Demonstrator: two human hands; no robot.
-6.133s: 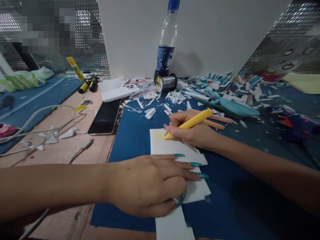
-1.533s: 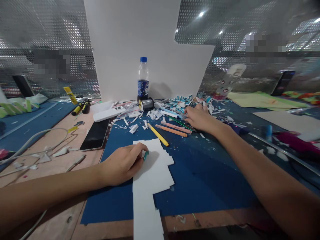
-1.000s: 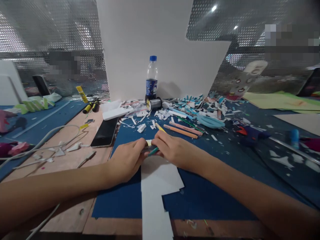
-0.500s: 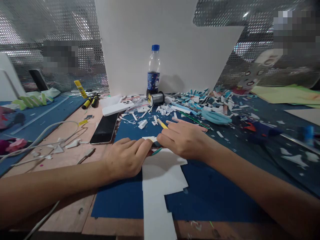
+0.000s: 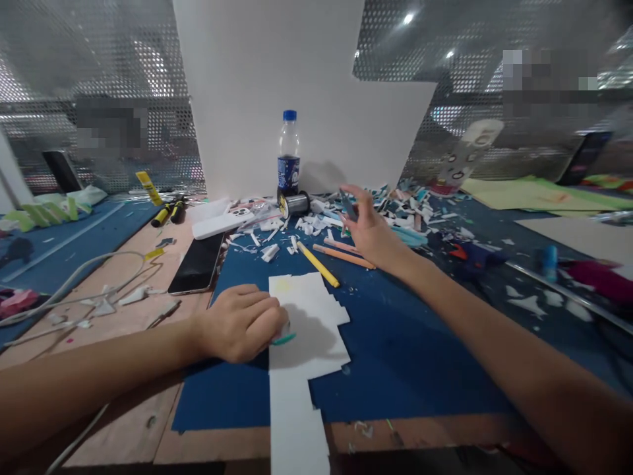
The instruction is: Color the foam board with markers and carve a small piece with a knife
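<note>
My left hand [image 5: 244, 323] is closed and rests at the left edge of a stepped-edge white paper piece [image 5: 304, 353]. From under its fingers pokes the end of a thin teal thing [image 5: 284, 339]; the rest of it is hidden. My right hand [image 5: 368, 227] is raised over the scraps behind the paper, pinching a small, flat grey-blue piece [image 5: 349, 205] whose kind I cannot make out. A yellow pencil [image 5: 320, 265] lies behind the paper's right side, and an orange pencil [image 5: 345, 256] lies below my right hand. A faint yellow mark shows on the paper's far end.
A blue mat [image 5: 405, 369] covers the table under the paper. White and blue scraps [image 5: 316, 221] lie at the back around a wire spool [image 5: 297, 204] and a bottle [image 5: 289, 155]. A phone [image 5: 198, 262] and cables are at left; a glue gun [image 5: 477, 257] is at right.
My right hand has left my left hand and risen back and away, holding the grey-blue piece. The yellow and orange pencils and the paper's far end are now uncovered. The view has shifted.
</note>
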